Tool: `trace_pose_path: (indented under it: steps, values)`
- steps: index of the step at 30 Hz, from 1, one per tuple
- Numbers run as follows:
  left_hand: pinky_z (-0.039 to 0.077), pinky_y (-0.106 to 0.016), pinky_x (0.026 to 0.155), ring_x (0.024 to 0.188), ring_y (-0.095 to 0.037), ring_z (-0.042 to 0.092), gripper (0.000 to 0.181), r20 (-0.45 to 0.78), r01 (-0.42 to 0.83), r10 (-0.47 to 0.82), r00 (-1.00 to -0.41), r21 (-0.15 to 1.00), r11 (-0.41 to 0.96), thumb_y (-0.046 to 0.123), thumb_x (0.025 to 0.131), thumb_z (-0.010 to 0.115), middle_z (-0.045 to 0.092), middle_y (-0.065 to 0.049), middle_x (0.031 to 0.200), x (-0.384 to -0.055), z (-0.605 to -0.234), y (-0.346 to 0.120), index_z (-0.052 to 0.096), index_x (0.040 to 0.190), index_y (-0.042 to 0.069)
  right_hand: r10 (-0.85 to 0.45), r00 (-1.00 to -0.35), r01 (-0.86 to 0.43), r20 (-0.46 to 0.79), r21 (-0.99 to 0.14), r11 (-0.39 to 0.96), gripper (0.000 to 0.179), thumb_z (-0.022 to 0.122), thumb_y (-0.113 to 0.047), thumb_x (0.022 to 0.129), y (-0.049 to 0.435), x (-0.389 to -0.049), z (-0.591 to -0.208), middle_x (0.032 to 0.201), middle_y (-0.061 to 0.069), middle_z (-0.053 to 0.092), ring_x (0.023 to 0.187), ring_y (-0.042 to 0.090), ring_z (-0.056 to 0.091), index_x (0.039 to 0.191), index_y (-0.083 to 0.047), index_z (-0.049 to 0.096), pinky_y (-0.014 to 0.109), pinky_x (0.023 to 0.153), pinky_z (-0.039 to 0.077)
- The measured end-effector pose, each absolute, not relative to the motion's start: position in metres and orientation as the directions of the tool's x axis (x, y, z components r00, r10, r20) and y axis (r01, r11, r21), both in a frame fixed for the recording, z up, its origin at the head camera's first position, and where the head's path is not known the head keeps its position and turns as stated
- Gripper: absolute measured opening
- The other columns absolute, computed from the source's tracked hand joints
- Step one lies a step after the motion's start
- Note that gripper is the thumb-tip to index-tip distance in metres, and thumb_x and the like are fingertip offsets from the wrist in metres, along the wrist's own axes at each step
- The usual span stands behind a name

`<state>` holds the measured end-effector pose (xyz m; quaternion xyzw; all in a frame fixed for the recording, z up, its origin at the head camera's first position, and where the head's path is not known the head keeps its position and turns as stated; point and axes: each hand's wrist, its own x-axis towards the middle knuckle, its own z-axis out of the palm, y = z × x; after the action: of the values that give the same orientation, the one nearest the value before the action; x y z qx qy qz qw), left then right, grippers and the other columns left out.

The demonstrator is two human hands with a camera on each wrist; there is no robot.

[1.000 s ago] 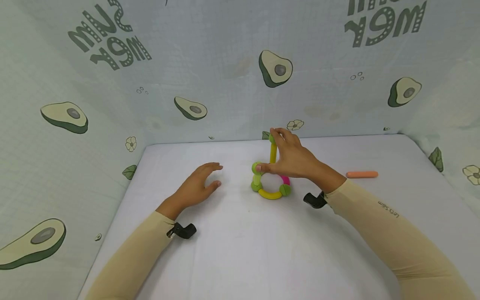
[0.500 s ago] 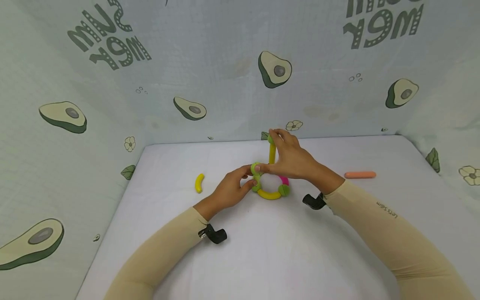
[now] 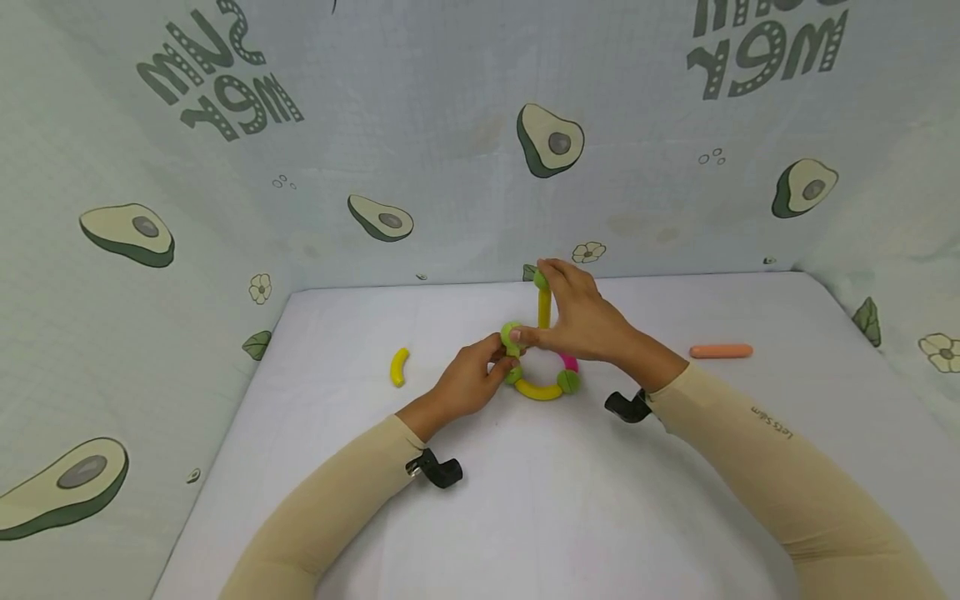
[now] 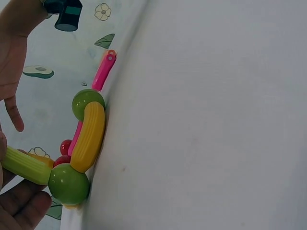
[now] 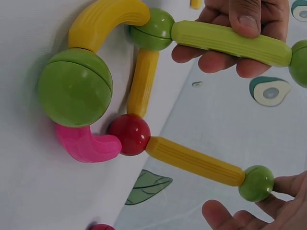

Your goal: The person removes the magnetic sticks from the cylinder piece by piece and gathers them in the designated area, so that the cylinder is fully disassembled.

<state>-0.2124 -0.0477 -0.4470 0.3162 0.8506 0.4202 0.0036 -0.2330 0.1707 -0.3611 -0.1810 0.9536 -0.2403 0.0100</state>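
Observation:
A ring of toy sticks and balls stands on the table: a yellow curved stick (image 3: 538,391), a pink curved stick (image 5: 86,143), green balls (image 5: 76,87) and a red ball (image 5: 129,134). From it rise a light green stick (image 5: 230,42) and a yellow straight stick (image 5: 194,160), each topped by a green ball. My left hand (image 3: 468,379) grips the light green stick between thumb and fingers. My right hand (image 3: 581,312) spans both top balls, fingers on the yellow stick's ball (image 5: 256,183) and thumb at the light green stick's ball (image 3: 511,333).
A loose yellow curved stick (image 3: 399,367) lies left of my left hand. An orange stick (image 3: 721,352) lies to the right. Another red ball (image 5: 101,226) and a pink piece (image 4: 104,72) sit near the ring. Patterned cloth (image 3: 450,150) hangs behind the table.
My left hand has moved right from open air to grip the light green stick, uncovering the loose yellow curved stick. My right hand stays at the two top balls.

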Motion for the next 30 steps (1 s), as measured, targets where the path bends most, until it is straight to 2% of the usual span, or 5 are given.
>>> trace_pose_path:
  steps: [10, 20, 24, 27, 30]
  values:
    - [0.055, -0.025, 0.088, 0.112, -0.018, 0.068, 0.02, 0.245, 0.512, 0.523, -0.816, 0.727, 0.457, 0.014, 0.107, 0.057, 0.071, -0.007, 0.119, -0.214, -0.449, -0.048, 0.057, 0.124, 0.004, -0.366, -0.918, -0.392, 0.149, -0.462, 0.795, 0.112, 0.075, -0.068, 0.079, 0.171, -0.227, -0.367, 0.166, 0.011, 0.02, 0.15, 0.037, 0.02, 0.162, -0.011, 0.026, 0.07, 0.106, 0.036]
    - [0.054, -0.023, 0.089, 0.112, -0.019, 0.068, 0.025, 0.243, 0.516, 0.526, -0.815, 0.718, 0.467, 0.015, 0.107, 0.057, 0.07, -0.009, 0.12, -0.214, -0.447, -0.047, 0.055, 0.128, 0.002, -0.354, -0.916, -0.401, 0.191, -0.484, 0.778, 0.105, 0.078, -0.06, 0.082, 0.173, -0.226, -0.369, 0.166, 0.013, 0.023, 0.152, 0.037, 0.015, 0.159, -0.009, 0.031, 0.071, 0.109, 0.032]
    - [0.054, -0.022, 0.089, 0.111, -0.018, 0.068, 0.027, 0.25, 0.527, 0.532, -0.809, 0.708, 0.47, 0.016, 0.107, 0.057, 0.07, -0.008, 0.121, -0.215, -0.448, -0.046, 0.055, 0.129, 0.002, -0.349, -0.9, -0.435, 0.261, -0.516, 0.737, 0.094, 0.08, -0.051, 0.084, 0.173, -0.224, -0.368, 0.164, 0.013, 0.028, 0.152, 0.035, 0.016, 0.156, -0.008, 0.038, 0.069, 0.111, 0.03]
    - [0.053, -0.022, 0.09, 0.111, -0.017, 0.067, 0.027, 0.252, 0.534, 0.536, -0.805, 0.702, 0.471, 0.017, 0.107, 0.057, 0.07, -0.007, 0.12, -0.215, -0.448, -0.046, 0.055, 0.129, 0.002, -0.342, -0.854, -0.516, 0.392, -0.554, 0.653, 0.073, 0.083, -0.036, 0.086, 0.171, -0.22, -0.369, 0.156, 0.012, 0.042, 0.147, 0.033, 0.028, 0.145, -0.006, 0.052, 0.064, 0.111, 0.034]
    - [0.053, -0.022, 0.09, 0.111, -0.016, 0.067, 0.028, 0.252, 0.535, 0.539, -0.804, 0.701, 0.47, 0.017, 0.106, 0.057, 0.07, -0.006, 0.121, -0.215, -0.448, -0.046, 0.055, 0.13, 0.002, -0.348, -0.803, -0.593, 0.483, -0.598, 0.539, 0.052, 0.083, -0.019, 0.088, 0.167, -0.213, -0.372, 0.14, 0.011, 0.057, 0.126, 0.03, 0.053, 0.133, -0.004, 0.061, 0.053, 0.1, 0.048]
